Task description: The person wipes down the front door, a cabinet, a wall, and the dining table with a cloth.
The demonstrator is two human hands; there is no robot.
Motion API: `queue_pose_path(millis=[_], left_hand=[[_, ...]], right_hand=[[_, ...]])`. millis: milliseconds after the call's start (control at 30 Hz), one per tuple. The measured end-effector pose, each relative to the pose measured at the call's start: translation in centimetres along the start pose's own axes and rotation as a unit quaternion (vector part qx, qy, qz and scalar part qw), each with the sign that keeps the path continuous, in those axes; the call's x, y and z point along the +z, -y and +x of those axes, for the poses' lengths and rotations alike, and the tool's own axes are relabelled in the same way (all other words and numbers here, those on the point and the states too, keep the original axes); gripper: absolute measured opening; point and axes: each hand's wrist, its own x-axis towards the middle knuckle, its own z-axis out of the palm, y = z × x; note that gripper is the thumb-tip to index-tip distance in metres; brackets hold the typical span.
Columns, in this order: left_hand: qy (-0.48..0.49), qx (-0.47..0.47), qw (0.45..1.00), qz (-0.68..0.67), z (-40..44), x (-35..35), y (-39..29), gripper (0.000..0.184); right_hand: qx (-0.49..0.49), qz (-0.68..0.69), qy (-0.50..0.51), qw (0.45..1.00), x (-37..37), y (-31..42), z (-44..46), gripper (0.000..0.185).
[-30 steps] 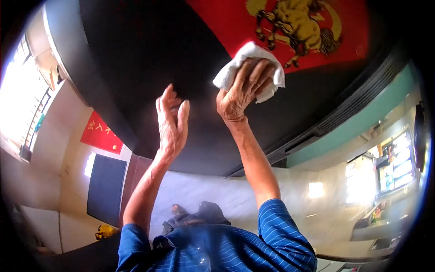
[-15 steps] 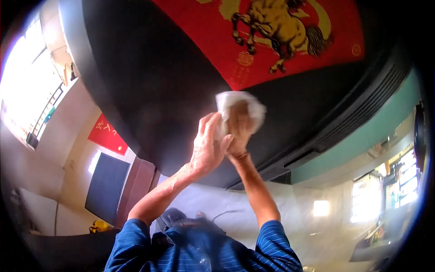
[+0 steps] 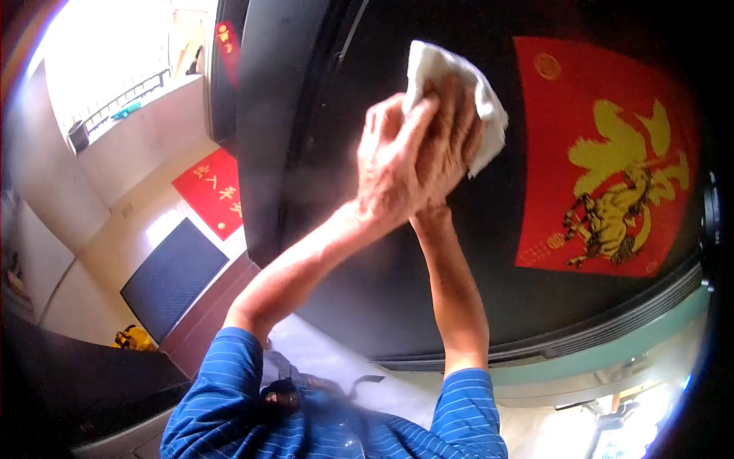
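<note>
A folded white cloth (image 3: 493,115) lies against a large black door-like panel (image 3: 367,291). My right hand (image 3: 451,145) is spread over the cloth, its fingers bent and pressing on it. Close against it, my left hand (image 3: 390,164) has bent fingers at the cloth's left edge and partly overlaps the right hand. Where the hands cross, some fingertips are hidden. To the right of the cloth, a red poster (image 3: 550,153) with a gold character and a horse is fixed on the panel.
A ridged moulding (image 3: 612,325) runs along the panel's lower right edge. At left are a barred window (image 3: 115,69), a red paper sign (image 3: 214,187), a dark mat (image 3: 176,275) and a yellow object (image 3: 135,338). The pale floor (image 3: 317,344) shows below.
Both hands and the cloth have moved up and to the right in view. The view has turned, so the poster now stands at the right and more of the left-hand side shows.
</note>
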Motion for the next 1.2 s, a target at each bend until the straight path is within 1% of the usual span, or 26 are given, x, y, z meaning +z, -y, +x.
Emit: queue_pose_path(millis=[67,100,167,233,300,367,400,433,467,500,533,567,633,667,700,733,767,833,900,967,1000,1033,1067,1100,1167,1200], left_hand=[[-0.029,-0.023,0.999,0.039,1.3,-2.1,3.7,0.042],[-0.023,-0.042,0.996,0.071,0.9,-3.3,5.3,0.043],[-0.003,-0.097,0.994,0.043,-2.8,-5.0,8.1,0.046],[0.061,-0.097,0.993,0.009,-8.7,-6.9,9.5,0.052],[0.124,-0.202,0.971,-0.036,-14.8,-8.3,8.9,0.059],[0.161,-0.248,0.954,-0.054,-18.1,-9.1,9.0,0.066],[0.176,-0.204,0.963,-0.019,-17.0,-9.3,9.1,0.070],[0.182,-0.200,0.963,-0.011,-15.1,-9.7,8.8,0.069],[0.164,-0.161,0.973,-0.035,-13.0,-9.5,9.1,0.068],[0.144,-0.121,0.980,-0.058,-10.9,-9.2,9.5,0.068],[0.139,-0.079,0.986,-0.048,-8.5,-8.8,9.7,0.067],[0.133,-0.037,0.990,-0.033,-6.4,-8.5,9.6,0.066],[0.122,-0.037,0.990,-0.062,-3.6,-8.0,9.1,0.060],[0.109,-0.038,0.991,-0.068,-3.8,-7.3,9.1,0.062],[0.092,-0.063,0.991,-0.069,-4.9,-6.8,9.2,0.062],[0.103,-0.123,0.984,-0.079,-7.3,-7.0,9.5,0.063],[0.117,-0.182,0.972,-0.092,-10.4,-7.5,9.4,0.064],[0.164,-0.263,0.948,-0.076,-15.9,-9.7,9.8,0.069],[0.193,-0.404,0.883,-0.143,-22.5,-11.9,9.4,0.071],[0.341,-0.445,0.820,-0.121,-27.1,-15.7,9.0,0.070],[0.410,-0.452,0.783,-0.123,-30.0,-17.8,9.0,0.069],[0.469,-0.453,0.748,-0.120,-31.7,-19.1,9.4,0.068],[0.490,-0.470,0.726,-0.107,-32.0,-20.1,9.4,0.066],[0.508,-0.488,0.704,-0.091,-32.2,-21.3,9.2,0.065],[0.527,-0.517,0.671,-0.063,-31.3,-22.8,9.4,0.061],[0.512,-0.494,0.701,-0.052,-32.6,-23.5,10.3,0.059]], right_hand=[[-0.033,0.028,-0.005,0.999,2.0,3.8,2.4,0.042],[-0.050,0.078,-0.007,0.996,3.9,5.1,2.3,0.043],[-0.092,0.045,0.093,0.990,4.7,8.3,0.0,0.045],[-0.117,0.086,0.140,0.979,4.6,10.1,-6.7,0.043],[-0.170,0.060,0.226,0.957,4.9,11.0,-14.2,0.049],[-0.231,0.056,0.273,0.932,3.2,11.3,-13.8,0.056],[-0.183,0.105,0.289,0.934,2.8,11.4,-12.9,0.055],[-0.175,0.045,0.235,0.955,3.7,11.0,-13.2,0.053],[-0.163,0.021,0.228,0.960,4.1,9.7,-11.6,0.055],[-0.105,0.053,0.237,0.964,2.8,9.4,-7.9,0.056],[-0.079,0.008,0.174,0.982,3.2,8.7,-5.4,0.056],[-0.024,0.008,0.141,0.990,3.5,8.2,-3.3,0.056],[-0.005,-0.039,0.096,0.995,3.4,8.5,-1.0,0.056],[-0.011,-0.034,0.097,0.995,3.8,9.1,-1.2,0.056],[-0.017,-0.032,0.100,0.994,3.9,9.8,-1.9,0.056],[-0.021,-0.032,0.104,0.994,3.8,10.5,-2.9,0.056],[-0.060,0.001,0.165,0.984,3.8,10.8,-5.5,0.058],[-0.092,0.073,0.269,0.956,5.1,11.7,-13.8,0.063],[-0.173,0.112,0.330,0.921,4.5,12.9,-19.2,0.058],[-0.271,0.095,0.343,0.895,3.5,13.4,-24.5,0.055],[-0.336,0.023,0.323,0.885,3.0,13.4,-29.5,0.056],[-0.322,0.015,0.310,0.895,2.2,12.9,-30.6,0.057],[-0.308,0.007,0.297,0.904,1.3,12.3,-31.6,0.059],[-0.392,-0.074,0.284,0.872,0.0,11.1,-30.5,0.057],[-0.369,-0.056,0.290,0.881,-2.2,9.7,-31.2,0.053],[-0.305,0.026,0.336,0.891,-3.0,9.1,-32.5,0.048]])
